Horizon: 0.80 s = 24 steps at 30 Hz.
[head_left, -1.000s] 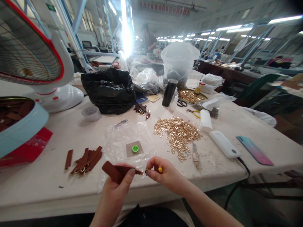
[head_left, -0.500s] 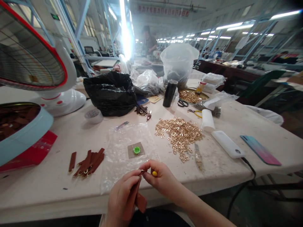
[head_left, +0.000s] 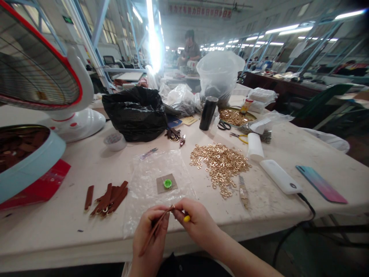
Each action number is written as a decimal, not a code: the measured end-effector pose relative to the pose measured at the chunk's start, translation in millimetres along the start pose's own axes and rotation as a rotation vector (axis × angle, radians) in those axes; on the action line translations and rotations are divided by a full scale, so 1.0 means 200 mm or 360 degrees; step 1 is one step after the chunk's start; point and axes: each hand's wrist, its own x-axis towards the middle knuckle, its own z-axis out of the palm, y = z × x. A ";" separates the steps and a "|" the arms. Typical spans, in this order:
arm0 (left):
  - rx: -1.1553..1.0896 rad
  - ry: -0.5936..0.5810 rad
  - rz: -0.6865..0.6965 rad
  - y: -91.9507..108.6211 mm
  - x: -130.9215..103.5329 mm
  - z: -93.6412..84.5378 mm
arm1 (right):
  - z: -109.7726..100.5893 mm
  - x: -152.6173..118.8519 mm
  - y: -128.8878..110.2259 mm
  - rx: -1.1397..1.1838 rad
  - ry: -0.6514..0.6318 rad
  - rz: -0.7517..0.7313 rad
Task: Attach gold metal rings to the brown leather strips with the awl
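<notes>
My left hand (head_left: 151, 236) is closed around a brown leather strap (head_left: 154, 232), which slants up toward my right hand. My right hand (head_left: 198, 225) pinches at the strap's upper end, where a small bit of metal seems to show. Tucked in its fingers is a thin tool with a rounded yellow end (head_left: 186, 218); the rest of it is hidden. Just beyond my hands, a green cap-like dish (head_left: 167, 184) sits on a grey-brown square (head_left: 160, 186) over a clear plastic sheet (head_left: 141, 200). Finished-looking brown straps with gold rings (head_left: 111, 198) lie to the left.
Gold D-shaped rings (head_left: 220, 161) are heaped right of centre. A white power bank (head_left: 279, 177) and a phone (head_left: 321, 184) lie farther right. A black bag (head_left: 134, 115), a fan (head_left: 77, 92) and a round tin (head_left: 37, 161) of brown straps stand at left.
The strap has turned in my left hand, so its narrow edge now faces up and the flap below is out of sight. Both hands stay together in nearly the same place.
</notes>
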 end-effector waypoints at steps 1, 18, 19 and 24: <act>0.0053 -0.0017 -0.0088 0.01 0.01 -0.01 | 0.00 0.00 0.00 -0.0015 -0.0018 0.0005; -0.0081 -0.0175 -0.0652 0.08 0.05 -0.02 | -0.03 -0.01 -0.06 -0.0084 -0.0275 0.0002; -0.0101 -0.0182 -0.0673 0.08 0.05 -0.02 | -0.03 -0.01 -0.06 -0.0093 -0.0281 -0.0001; -0.0046 -0.0345 -0.0584 0.10 0.06 -0.02 | -0.02 -0.01 -0.06 -0.0213 -0.0309 0.0015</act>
